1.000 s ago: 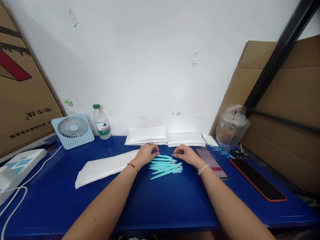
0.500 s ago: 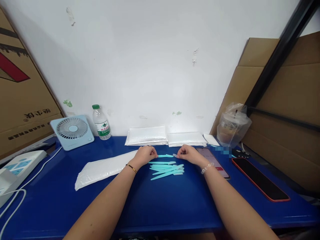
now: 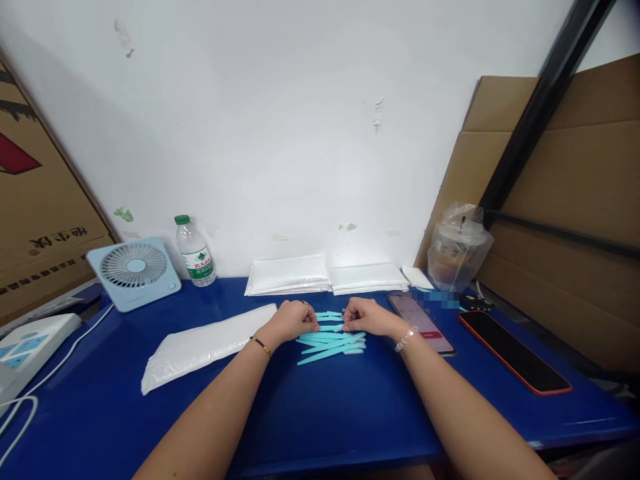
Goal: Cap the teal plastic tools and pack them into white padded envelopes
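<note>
My left hand (image 3: 296, 320) pinches the left end of a thin teal eyebrow razor (image 3: 331, 328). At its other end, the fingertips of my right hand (image 3: 363, 316) are closed on it. Behind this razor, more teal razors (image 3: 330, 315) lie between my hands, their ends partly hidden by my fingers. Just in front of my hands, several teal razors (image 3: 325, 349) are heaped crosswise on the blue table (image 3: 320, 413). A white padded mailer (image 3: 205, 343) lies flat to the left of my left hand.
White mailers (image 3: 290, 273) are stacked against the wall. A fan (image 3: 135, 270) and a water bottle (image 3: 196, 253) stand at back left, near a power strip (image 3: 35, 347). Two phones, one lit (image 3: 423, 323) and one dark (image 3: 515, 350), lie right of a bagged drink cup (image 3: 455, 250).
Both hands have come slightly nearer, from the razor farther back to one beside the heap. A razor now lies behind my fingers. The view has shifted a little to the right.
</note>
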The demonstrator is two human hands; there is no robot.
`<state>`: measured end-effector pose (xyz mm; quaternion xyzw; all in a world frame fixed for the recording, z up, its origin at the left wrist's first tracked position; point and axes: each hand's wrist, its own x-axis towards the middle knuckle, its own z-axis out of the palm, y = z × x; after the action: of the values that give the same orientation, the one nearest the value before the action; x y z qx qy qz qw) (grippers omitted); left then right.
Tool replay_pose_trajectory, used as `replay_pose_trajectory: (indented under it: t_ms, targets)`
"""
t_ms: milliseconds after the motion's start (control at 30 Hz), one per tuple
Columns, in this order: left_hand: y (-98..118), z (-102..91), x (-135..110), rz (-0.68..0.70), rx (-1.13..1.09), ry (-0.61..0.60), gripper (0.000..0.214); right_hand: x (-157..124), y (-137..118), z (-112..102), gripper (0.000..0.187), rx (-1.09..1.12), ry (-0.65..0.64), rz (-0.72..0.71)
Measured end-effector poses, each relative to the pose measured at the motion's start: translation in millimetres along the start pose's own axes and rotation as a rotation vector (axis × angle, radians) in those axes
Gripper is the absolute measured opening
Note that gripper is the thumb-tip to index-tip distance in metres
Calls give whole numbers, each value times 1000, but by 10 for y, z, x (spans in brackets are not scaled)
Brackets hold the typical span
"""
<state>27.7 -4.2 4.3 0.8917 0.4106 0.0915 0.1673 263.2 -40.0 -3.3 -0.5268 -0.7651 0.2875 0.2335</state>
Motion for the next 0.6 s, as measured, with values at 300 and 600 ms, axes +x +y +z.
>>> replay_pose_trajectory:
  t_ms: [300,600]
  targets:
    - [-92,-1,25,-74,13,113,16,-22,159,-167,23,159,114,149]
    - [162,-2,-83,100,-128,35,36,-194,50,-320,28,-66,-143,3]
